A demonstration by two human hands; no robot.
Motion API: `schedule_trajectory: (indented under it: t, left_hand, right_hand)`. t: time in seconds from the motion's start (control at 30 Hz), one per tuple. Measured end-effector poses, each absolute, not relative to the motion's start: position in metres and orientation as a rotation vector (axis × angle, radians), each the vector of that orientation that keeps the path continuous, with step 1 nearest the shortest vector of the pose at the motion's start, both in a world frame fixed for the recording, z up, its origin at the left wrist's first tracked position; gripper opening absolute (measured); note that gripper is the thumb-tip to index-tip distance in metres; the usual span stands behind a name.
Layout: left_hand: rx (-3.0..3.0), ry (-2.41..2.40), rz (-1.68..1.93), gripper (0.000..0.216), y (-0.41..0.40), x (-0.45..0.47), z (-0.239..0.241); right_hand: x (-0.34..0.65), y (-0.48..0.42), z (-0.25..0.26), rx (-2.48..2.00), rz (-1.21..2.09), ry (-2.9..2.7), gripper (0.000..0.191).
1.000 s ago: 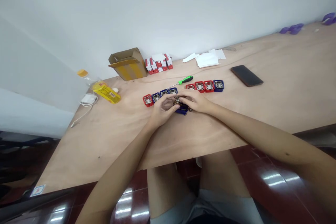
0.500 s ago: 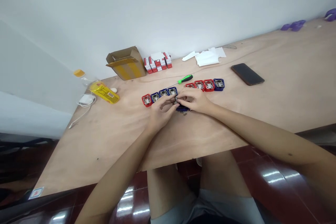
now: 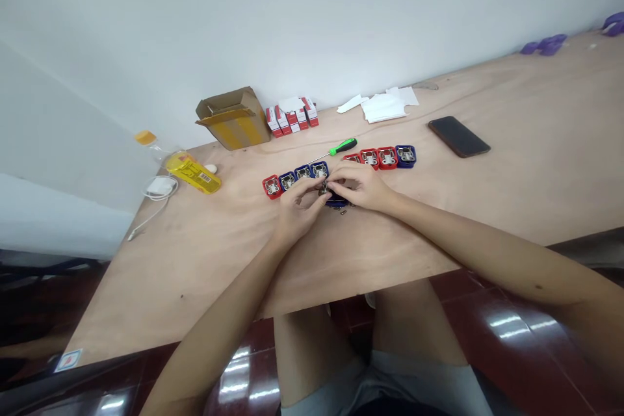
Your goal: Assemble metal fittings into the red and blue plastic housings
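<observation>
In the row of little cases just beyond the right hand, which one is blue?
The blue case at the row's right end, nearest the phone and farthest from the right hand; the other three, red cases, sit to its left.

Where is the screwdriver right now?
In the head view, the screwdriver lies on the table slightly above and right of centre, beyond the left hand and right hand, by the right end of the left row of cases.

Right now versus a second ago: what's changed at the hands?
The small metal part seems turned between the fingers of the left hand and right hand; no visible new grip or release. The view shifted slightly. The green screwdriver, phone and row of red and blue cases beyond the right hand stayed put.
</observation>
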State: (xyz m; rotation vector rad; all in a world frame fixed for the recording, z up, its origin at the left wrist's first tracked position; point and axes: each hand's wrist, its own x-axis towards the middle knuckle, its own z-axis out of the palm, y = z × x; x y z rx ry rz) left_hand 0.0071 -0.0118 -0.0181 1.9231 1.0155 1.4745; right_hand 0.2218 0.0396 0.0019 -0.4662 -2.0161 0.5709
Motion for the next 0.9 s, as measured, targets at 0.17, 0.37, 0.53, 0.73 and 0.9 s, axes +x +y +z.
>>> schedule_trajectory:
  t: [0.17, 0.37, 0.53, 0.73, 0.9]
  left_hand:
    - [1.892, 1.043, 1.483, 0.036, -0.0107, 0.0066, -0.0180]
    - [1.882, 1.073, 1.511, 0.033, -0.0118, 0.0074, -0.0141]
    - [1.859, 1.089, 1.514, 0.033, -0.0115, 0.0066, -0.0147]
    - [1.844, 1.091, 1.491, 0.037, -0.0110, 0.0068, -0.0164]
    - [1.797, 1.080, 1.506, 0.039, -0.0120, 0.0097, -0.0155]
  right_hand:
    - [0.2216, 0.0402, 0.0000, -0.451, 0.618, -1.974, 0.010]
    - [0.2222, 0.0431, -0.0020, -0.422, 0.617, -2.007, 0.023]
    - [0.2229, 0.0471, -0.0039, -0.367, 0.627, -1.978, 0.031]
    - [0.2232, 0.0489, -0.0056, -0.359, 0.673, -1.981, 0.033]
    - [0.2235, 0.0496, -0.0058, -0.343, 0.683, -2.009, 0.032]
